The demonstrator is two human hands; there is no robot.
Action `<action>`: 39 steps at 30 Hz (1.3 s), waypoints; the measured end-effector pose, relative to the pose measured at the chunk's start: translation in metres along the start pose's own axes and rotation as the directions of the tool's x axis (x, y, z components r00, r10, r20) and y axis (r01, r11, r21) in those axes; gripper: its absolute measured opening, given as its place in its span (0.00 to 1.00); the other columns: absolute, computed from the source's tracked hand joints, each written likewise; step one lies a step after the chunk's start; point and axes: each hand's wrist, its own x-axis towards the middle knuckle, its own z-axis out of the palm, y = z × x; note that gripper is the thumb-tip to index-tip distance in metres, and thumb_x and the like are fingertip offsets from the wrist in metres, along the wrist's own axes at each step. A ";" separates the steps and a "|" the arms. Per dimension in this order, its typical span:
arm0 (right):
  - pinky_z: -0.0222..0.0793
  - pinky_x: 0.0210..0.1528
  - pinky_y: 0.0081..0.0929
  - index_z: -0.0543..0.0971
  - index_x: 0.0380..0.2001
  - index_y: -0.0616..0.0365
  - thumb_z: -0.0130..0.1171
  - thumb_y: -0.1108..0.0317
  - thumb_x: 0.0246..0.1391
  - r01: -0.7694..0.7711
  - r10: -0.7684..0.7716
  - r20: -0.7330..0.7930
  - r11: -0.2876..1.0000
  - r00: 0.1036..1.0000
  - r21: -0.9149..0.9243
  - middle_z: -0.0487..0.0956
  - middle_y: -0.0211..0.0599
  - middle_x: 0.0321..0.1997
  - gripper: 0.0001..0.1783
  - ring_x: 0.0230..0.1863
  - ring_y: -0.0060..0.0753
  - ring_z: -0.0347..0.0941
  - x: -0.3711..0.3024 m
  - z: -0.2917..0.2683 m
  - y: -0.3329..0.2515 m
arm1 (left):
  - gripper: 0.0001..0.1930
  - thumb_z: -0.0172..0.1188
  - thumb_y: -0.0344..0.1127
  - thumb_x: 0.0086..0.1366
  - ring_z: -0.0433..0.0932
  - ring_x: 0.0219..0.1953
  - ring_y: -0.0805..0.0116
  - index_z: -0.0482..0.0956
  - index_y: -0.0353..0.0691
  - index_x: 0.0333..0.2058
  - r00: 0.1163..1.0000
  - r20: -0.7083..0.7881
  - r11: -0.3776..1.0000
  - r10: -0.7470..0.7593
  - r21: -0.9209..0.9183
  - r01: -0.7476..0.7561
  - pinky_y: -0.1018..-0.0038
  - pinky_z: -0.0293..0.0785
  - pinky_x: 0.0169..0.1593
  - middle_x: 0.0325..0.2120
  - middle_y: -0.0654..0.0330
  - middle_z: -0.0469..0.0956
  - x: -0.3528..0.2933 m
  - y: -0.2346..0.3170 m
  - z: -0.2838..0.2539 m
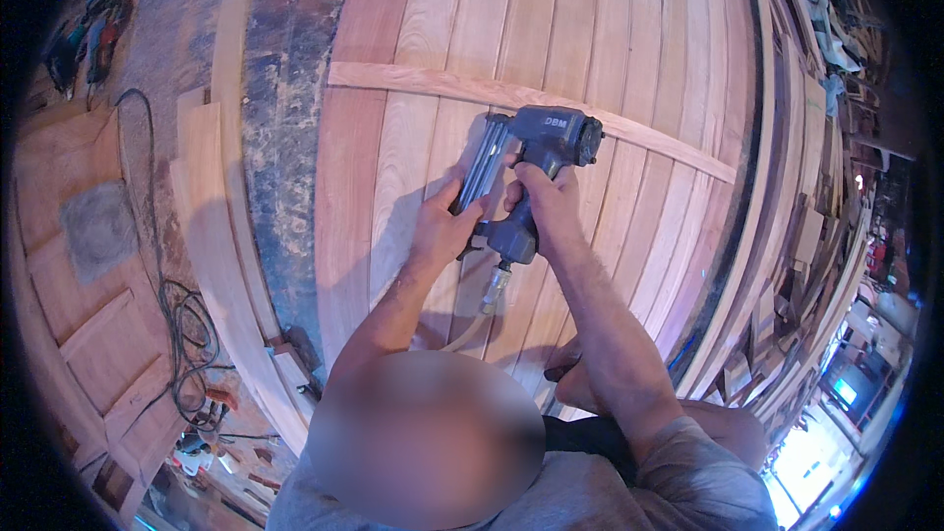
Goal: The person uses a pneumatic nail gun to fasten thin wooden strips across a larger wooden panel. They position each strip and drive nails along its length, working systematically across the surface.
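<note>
A dark pneumatic nail gun (547, 133) is held over a panel of reddish wooden boards (433, 20). My right hand (547, 199) is wrapped round its handle. On the left, my left hand (444, 224) grips the gun's silver magazine (482, 172), the fingers closed about its lower end. A pale air hose (474, 332) runs from the metal coupling (496, 287) at the base of the handle back toward me. Just beyond the gun, a narrow wooden strip (423, 81) lies across the boards; the gun hides part of it.
Long loose planks (211, 197) lie left of the panel, near a coiled black cable (192, 324) and a wooden door panel (98, 236). Power tools (93, 44) sit at the far left. Stacked lumber and offcuts (787, 265) line the right side.
</note>
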 end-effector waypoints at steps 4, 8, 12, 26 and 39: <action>0.74 0.24 0.28 0.78 0.43 0.60 0.60 0.68 0.60 -0.059 0.059 -0.039 0.998 0.997 0.002 0.77 0.34 0.23 0.10 0.21 0.28 0.74 0.000 0.004 -0.010 | 0.26 0.69 0.35 0.65 0.81 0.39 0.76 0.77 0.35 0.61 1.000 0.013 0.997 -0.004 0.073 0.004 0.74 0.78 0.46 0.38 0.60 0.86 -0.001 0.007 0.000; 0.74 0.24 0.27 0.78 0.43 0.60 0.60 0.69 0.61 0.060 -0.061 0.010 0.994 0.998 0.091 0.77 0.34 0.24 0.09 0.22 0.27 0.75 -0.008 0.016 -0.011 | 0.28 0.69 0.34 0.65 0.81 0.40 0.76 0.75 0.34 0.63 0.999 -0.020 0.999 -0.033 -0.008 0.033 0.75 0.78 0.46 0.39 0.60 0.86 -0.010 0.009 -0.009; 0.75 0.25 0.26 0.78 0.45 0.60 0.60 0.70 0.61 0.041 -0.073 0.177 0.983 0.981 0.177 0.78 0.34 0.25 0.10 0.23 0.26 0.75 -0.003 0.037 -0.002 | 0.28 0.71 0.37 0.64 0.80 0.39 0.77 0.76 0.33 0.61 0.993 -0.105 0.991 0.052 -0.118 -0.064 0.75 0.78 0.43 0.37 0.61 0.84 -0.007 0.003 -0.032; 0.74 0.23 0.28 0.79 0.42 0.63 0.58 0.72 0.60 -0.057 0.060 0.065 0.998 0.996 -0.040 0.77 0.33 0.24 0.09 0.21 0.26 0.74 0.015 0.063 -0.002 | 0.31 0.69 0.36 0.65 0.81 0.45 0.74 0.72 0.32 0.65 0.988 -0.148 0.994 0.052 -0.087 -0.066 0.75 0.77 0.52 0.45 0.54 0.86 0.002 -0.013 -0.045; 0.71 0.58 0.51 0.76 0.47 0.69 0.43 0.45 0.72 0.174 0.032 0.340 0.811 0.940 -0.558 0.81 0.64 0.43 0.31 0.52 0.62 0.79 -0.042 0.084 0.031 | 0.27 0.71 0.45 0.66 0.78 0.52 0.71 0.80 0.34 0.57 0.998 -0.049 0.956 -0.043 -0.293 0.026 0.72 0.74 0.56 0.47 0.57 0.83 -0.063 0.026 -0.105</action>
